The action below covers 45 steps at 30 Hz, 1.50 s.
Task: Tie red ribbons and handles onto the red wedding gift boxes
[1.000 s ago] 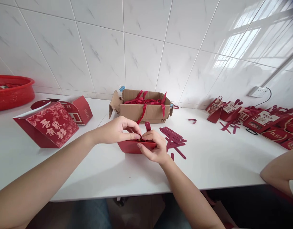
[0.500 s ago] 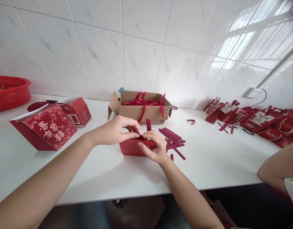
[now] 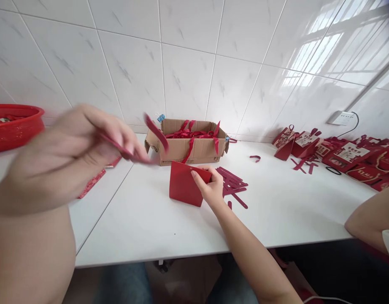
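Note:
My left hand [image 3: 87,147], blurred by motion, is raised close to the camera at the left. Pinched between its thumb and fingers is a dark red strap [image 3: 157,132], whose curved end sticks out to the right. My right hand [image 3: 212,182] grips the upper right edge of a red gift box [image 3: 185,185] standing on the white table. A small hole shows near the box's top edge, by my right thumb. Loose flat straps [image 3: 234,179] lie in a pile just right of that hand.
Behind the box is a cardboard carton [image 3: 194,150] of red ribbons. A red basin [image 3: 17,126] sits at far left, near a patterned box [image 3: 93,182] mostly hidden by my arm. Several finished-looking gift boxes [image 3: 349,154] crowd the right. Another person's arm [image 3: 371,217] rests at the table edge.
My left hand has left the box's top and swung up and left, carrying the strap. The box, still in my right hand, now shows its broad side more upright.

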### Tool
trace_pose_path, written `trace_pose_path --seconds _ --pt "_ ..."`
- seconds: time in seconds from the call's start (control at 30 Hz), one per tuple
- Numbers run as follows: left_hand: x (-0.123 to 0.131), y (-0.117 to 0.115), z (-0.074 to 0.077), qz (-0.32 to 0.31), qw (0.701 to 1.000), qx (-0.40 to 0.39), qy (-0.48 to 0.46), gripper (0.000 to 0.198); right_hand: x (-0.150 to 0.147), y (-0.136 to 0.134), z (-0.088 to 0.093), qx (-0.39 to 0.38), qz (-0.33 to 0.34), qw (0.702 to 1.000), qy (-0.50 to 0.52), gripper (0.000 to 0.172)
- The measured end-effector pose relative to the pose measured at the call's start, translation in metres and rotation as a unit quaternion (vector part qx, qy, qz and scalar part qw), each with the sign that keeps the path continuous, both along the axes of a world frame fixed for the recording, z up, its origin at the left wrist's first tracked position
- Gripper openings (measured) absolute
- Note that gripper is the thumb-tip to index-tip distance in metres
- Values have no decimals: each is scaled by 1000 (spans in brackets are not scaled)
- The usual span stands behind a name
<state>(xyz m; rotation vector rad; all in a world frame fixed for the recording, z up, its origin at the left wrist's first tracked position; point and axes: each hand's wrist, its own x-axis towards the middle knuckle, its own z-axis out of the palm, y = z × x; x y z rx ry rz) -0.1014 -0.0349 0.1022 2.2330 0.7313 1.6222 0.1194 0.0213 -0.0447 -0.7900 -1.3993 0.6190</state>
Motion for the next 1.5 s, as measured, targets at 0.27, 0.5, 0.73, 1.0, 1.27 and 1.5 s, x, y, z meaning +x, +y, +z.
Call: trace_pose_path --seconds 0.27,0.5,0.73,1.0,1.27,1.5 --pt "42 32 -74 -6 969 -100 224 13 4 2 2 -58 66 995 44 19" --pt "47 53 -110 115 952 212 188 21 2 -3 2 55 72 996 -18 15" --pt "41 51 -115 113 940 253 197 25 2 -7 3 86 68 993 -49 16" --pt "43 47 -119 182 928 274 178 24 2 -8 4 112 96 987 -56 18" --pt "42 46 -120 182 941 231 168 12 1 -9 4 125 96 986 -54 18" --pt "44 42 -119 161 963 173 131 13 2 -12 6 139 114 981 -73 17"
